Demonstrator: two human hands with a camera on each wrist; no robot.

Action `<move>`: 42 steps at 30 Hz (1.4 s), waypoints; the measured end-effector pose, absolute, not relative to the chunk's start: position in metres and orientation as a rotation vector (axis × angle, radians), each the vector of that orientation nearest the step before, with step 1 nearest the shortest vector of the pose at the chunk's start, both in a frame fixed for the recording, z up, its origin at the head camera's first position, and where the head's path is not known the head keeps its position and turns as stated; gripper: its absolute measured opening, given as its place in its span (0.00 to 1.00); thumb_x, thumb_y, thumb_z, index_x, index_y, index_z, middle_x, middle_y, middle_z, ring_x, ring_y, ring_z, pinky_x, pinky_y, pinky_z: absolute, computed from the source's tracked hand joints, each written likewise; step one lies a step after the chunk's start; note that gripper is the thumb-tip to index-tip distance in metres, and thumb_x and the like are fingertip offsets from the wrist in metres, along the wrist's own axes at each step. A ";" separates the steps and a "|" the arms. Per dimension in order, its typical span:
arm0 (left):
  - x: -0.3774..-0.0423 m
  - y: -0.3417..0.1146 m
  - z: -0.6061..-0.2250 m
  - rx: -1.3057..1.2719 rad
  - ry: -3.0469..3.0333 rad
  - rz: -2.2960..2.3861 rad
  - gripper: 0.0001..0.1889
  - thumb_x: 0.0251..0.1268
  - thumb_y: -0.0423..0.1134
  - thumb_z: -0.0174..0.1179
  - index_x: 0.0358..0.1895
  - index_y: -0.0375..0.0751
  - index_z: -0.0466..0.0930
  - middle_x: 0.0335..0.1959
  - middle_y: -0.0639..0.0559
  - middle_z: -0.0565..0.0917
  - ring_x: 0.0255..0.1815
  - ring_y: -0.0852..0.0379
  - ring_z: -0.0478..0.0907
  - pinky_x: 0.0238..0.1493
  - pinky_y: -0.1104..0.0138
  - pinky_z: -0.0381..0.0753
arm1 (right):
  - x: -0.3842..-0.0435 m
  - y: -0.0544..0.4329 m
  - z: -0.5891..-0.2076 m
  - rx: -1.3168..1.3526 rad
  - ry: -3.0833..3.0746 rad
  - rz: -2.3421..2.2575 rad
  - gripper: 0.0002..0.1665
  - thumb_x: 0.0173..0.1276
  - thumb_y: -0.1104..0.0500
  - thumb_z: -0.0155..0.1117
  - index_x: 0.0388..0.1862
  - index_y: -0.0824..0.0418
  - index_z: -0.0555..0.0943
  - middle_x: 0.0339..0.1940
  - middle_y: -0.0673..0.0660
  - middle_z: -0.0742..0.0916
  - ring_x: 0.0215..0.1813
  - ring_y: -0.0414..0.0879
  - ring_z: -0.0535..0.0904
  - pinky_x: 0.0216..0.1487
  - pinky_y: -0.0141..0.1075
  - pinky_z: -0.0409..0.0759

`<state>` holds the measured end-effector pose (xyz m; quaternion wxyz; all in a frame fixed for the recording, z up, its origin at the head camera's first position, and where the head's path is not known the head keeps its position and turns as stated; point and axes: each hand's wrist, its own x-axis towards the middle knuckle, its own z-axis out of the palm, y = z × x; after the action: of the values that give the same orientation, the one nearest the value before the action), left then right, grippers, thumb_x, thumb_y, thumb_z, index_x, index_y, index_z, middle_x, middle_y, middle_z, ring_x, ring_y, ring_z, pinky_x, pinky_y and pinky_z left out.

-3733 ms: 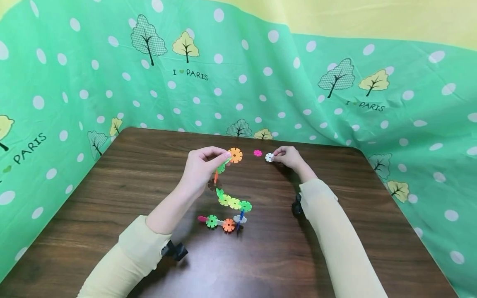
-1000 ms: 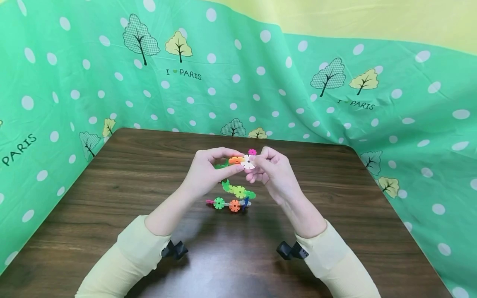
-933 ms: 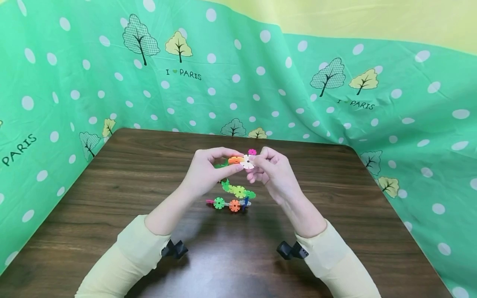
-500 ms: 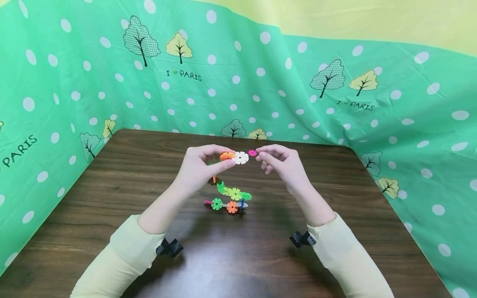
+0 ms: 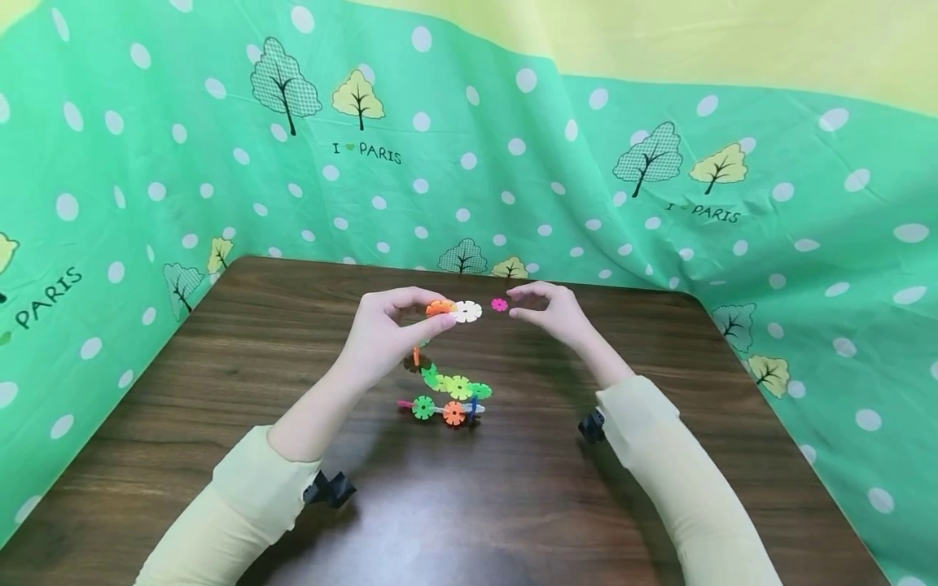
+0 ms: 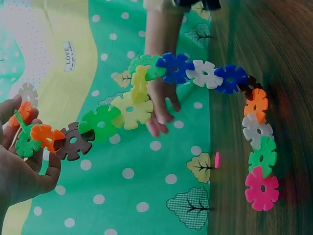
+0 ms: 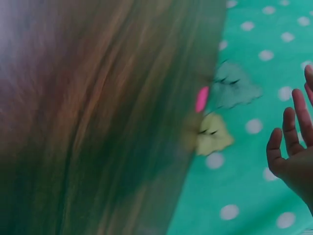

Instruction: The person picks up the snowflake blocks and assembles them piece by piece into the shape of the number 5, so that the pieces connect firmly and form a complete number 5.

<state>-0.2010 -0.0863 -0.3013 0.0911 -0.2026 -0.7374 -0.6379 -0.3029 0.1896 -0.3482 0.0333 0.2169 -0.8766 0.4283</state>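
Note:
My left hand (image 5: pixel 377 334) pinches an orange snowflake disc (image 5: pixel 440 308) at the raised end of a chain of interlocking plastic discs. A white snowflake disc (image 5: pixel 466 311) is slotted into that orange one and points right. From the hand the chain curves down through a green disc (image 6: pixel 93 120), yellow and blue ones, to a pink end disc (image 6: pixel 261 188) low over the table. My right hand (image 5: pixel 553 313) holds nothing, its thumb and fingers parted just right of a loose pink snowflake disc (image 5: pixel 499 304). In the right wrist view its fingers (image 7: pixel 289 129) are spread.
The dark wooden table (image 5: pixel 469 513) has its far edge just behind the loose pink disc. A green dotted curtain (image 5: pixel 469 163) with printed trees hangs around the back and sides. Black wrist cameras sit under both cuffs.
The right hand brought the white disc from the table to the orange disc, where it now sits joined. The right hand then let go and moved right, to the loose pink disc.

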 end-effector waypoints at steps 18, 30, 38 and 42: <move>-0.204 -0.091 -0.308 -0.542 -2.195 -1.895 0.10 0.51 0.44 0.72 0.37 0.46 0.86 0.32 0.53 0.86 0.30 0.56 0.77 0.22 0.68 0.73 | -0.393 0.195 -0.423 0.569 -3.033 0.896 0.22 0.63 0.58 0.67 0.56 0.60 0.80 0.52 0.60 0.82 0.45 0.53 0.72 0.47 0.43 0.73; -0.204 -0.091 -0.310 -0.580 -2.162 -1.917 0.10 0.52 0.40 0.71 0.37 0.43 0.86 0.32 0.51 0.86 0.31 0.56 0.79 0.26 0.69 0.75 | -0.398 0.188 -0.428 0.386 -3.132 0.677 0.20 0.63 0.50 0.66 0.54 0.53 0.82 0.58 0.58 0.78 0.62 0.54 0.68 0.59 0.60 0.64; -0.206 -0.090 -0.310 -0.580 -2.139 -1.951 0.09 0.51 0.37 0.71 0.37 0.40 0.86 0.29 0.53 0.85 0.25 0.55 0.77 0.21 0.69 0.74 | -0.396 0.185 -0.428 0.341 -3.076 0.847 0.15 0.60 0.60 0.69 0.46 0.61 0.82 0.46 0.59 0.84 0.52 0.53 0.76 0.59 0.49 0.70; -0.206 -0.089 -0.309 -0.574 -2.142 -1.957 0.09 0.51 0.37 0.71 0.37 0.40 0.86 0.28 0.53 0.85 0.24 0.52 0.76 0.20 0.70 0.73 | -0.391 0.186 -0.425 0.359 -3.091 0.894 0.18 0.59 0.63 0.69 0.49 0.64 0.81 0.43 0.61 0.83 0.47 0.52 0.76 0.54 0.44 0.73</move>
<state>-0.2064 -0.0889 -0.3092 0.0919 -0.1932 -0.7211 -0.6590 -0.3913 0.1864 -0.4254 -0.0482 0.1109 -0.9536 0.2758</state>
